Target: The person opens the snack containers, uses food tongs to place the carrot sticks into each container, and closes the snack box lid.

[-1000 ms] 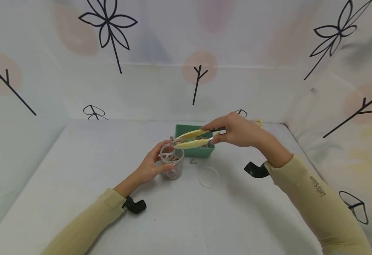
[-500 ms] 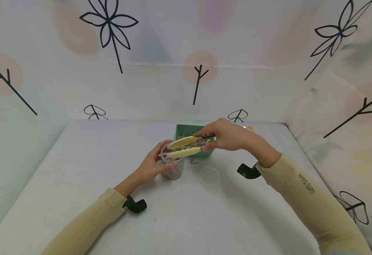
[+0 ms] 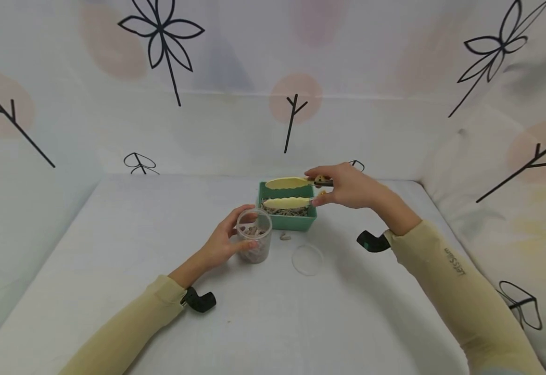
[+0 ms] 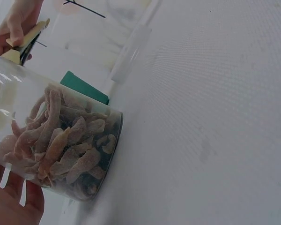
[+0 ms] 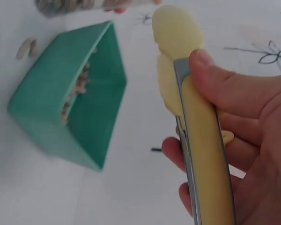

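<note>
Left of centre, left hand [image 3: 218, 244] grips clear cylindrical jar [image 3: 261, 251], brownish strips [image 4: 61, 145] inside; farther, right hand [image 3: 353, 186] holds yellow-and-metal tongs [image 3: 288, 203] over green rectangular bin [image 3: 293, 224] containing similar pieces [image 5: 81, 82].

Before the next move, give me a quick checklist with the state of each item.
1. Clear cylindrical plastic jar steadied: ok, the left hand grips it.
2. Jar mouth uncovered: ok, the clear round plastic lid lies on the white table.
3. Yellow-and-metal tongs in the right hand, spread, nothing seen between: ok.
4. Brownish pieces left in the green rectangular box: ok.
5. Table free of strays: not ok, one curved brownish piece lies by the box.
</note>
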The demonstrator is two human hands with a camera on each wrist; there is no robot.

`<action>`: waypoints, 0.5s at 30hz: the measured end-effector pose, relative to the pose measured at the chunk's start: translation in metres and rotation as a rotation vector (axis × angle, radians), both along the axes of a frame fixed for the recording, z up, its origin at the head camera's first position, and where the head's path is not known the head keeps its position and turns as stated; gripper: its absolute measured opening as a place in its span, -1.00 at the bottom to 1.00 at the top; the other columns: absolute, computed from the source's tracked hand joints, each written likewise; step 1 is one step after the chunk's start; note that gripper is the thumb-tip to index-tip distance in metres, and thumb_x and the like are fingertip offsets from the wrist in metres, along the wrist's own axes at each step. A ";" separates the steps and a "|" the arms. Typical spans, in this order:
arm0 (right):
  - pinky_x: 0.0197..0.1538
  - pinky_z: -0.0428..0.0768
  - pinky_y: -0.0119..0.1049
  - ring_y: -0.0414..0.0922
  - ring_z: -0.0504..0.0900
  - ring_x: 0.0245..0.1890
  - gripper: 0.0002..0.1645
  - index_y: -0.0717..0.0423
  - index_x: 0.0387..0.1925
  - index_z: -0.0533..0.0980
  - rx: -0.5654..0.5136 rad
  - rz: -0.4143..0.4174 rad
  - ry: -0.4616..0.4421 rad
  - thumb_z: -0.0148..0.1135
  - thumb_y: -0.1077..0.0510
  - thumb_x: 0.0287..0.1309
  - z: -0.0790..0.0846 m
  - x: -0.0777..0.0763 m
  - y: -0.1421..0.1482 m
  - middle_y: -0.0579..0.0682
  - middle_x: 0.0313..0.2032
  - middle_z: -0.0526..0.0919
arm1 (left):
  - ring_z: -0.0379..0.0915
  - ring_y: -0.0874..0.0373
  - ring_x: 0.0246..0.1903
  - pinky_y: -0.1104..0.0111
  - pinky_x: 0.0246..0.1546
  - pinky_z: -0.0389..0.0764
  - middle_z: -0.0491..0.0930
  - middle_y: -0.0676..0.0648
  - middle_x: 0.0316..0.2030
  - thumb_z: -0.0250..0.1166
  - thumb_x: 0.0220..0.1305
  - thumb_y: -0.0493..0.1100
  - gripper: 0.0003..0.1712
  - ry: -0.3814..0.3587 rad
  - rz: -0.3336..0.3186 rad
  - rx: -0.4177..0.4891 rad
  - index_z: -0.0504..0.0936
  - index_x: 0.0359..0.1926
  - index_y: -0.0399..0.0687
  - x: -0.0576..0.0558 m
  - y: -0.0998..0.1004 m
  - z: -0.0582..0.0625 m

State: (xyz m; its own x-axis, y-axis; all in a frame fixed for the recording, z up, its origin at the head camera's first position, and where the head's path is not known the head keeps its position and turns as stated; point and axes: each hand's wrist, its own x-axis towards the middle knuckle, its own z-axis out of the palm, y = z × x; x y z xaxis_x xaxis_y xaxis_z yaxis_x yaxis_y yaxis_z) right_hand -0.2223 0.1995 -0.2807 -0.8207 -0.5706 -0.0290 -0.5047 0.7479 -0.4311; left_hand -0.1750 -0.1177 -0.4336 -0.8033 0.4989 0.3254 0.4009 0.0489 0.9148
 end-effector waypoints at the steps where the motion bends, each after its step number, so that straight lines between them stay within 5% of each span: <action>1: 0.16 0.49 0.09 0.08 0.51 0.18 -0.21 0.14 0.35 0.41 0.021 -0.016 0.004 0.49 0.05 0.11 -0.004 -0.003 0.001 0.10 0.22 0.55 | 0.22 -0.13 0.36 -0.19 0.22 0.30 0.37 -0.23 0.34 0.44 0.25 -0.08 -0.10 0.001 0.002 -0.003 0.17 0.49 -0.02 0.000 0.000 0.000; 8: 0.16 0.46 0.16 0.12 0.50 0.20 -0.13 0.14 0.37 0.38 0.211 -0.075 0.002 0.48 -0.07 0.10 -0.034 -0.024 -0.003 0.14 0.25 0.52 | 0.23 -0.11 0.36 -0.20 0.20 0.32 0.35 -0.32 0.33 0.45 0.23 0.04 -0.07 0.011 -0.006 0.003 0.17 0.50 0.00 -0.002 0.000 -0.003; 15: 0.18 0.45 0.10 0.07 0.44 0.18 -0.08 0.15 0.35 0.41 0.282 -0.060 -0.024 0.53 -0.11 0.01 -0.048 -0.037 -0.022 0.11 0.19 0.54 | 0.23 -0.14 0.36 -0.19 0.21 0.31 0.36 -0.31 0.33 0.45 0.24 -0.07 -0.09 -0.002 0.005 0.002 0.18 0.49 -0.01 0.000 0.001 -0.001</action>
State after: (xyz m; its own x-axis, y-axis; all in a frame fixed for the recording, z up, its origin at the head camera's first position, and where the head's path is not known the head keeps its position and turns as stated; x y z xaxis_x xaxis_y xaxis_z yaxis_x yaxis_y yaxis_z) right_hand -0.2590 0.1778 -0.3289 -0.8501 -0.4875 -0.1993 -0.4479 0.8682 -0.2135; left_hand -0.1751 -0.1169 -0.4344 -0.8065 0.4940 0.3248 0.3986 0.0487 0.9158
